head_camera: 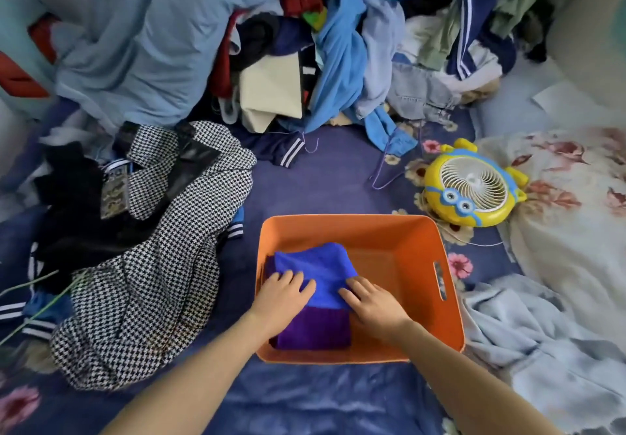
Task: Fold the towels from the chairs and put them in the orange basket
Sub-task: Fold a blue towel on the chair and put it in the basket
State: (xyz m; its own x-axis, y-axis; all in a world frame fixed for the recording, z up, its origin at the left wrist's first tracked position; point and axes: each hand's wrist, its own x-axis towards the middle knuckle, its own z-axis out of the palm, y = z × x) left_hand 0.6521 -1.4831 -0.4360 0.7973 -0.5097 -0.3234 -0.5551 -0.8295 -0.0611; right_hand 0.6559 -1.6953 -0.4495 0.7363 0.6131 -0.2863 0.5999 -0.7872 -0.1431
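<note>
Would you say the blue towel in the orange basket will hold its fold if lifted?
Probably not: the blue towel sags over the purple towel beneath, so it looks floppy. It is likely light and not slippery, given its fuzzy surface.

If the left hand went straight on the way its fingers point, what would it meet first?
More of the blue towel that the left hand presses; past it, probably the far wall of the basket, though depth is unclear.

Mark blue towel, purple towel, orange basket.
blue towel (318,261), head view, middle of its top face
purple towel (315,329), head view, exposed near part beside the blue towel's edge
orange basket (372,231), head view, bare inside of far wall
</note>
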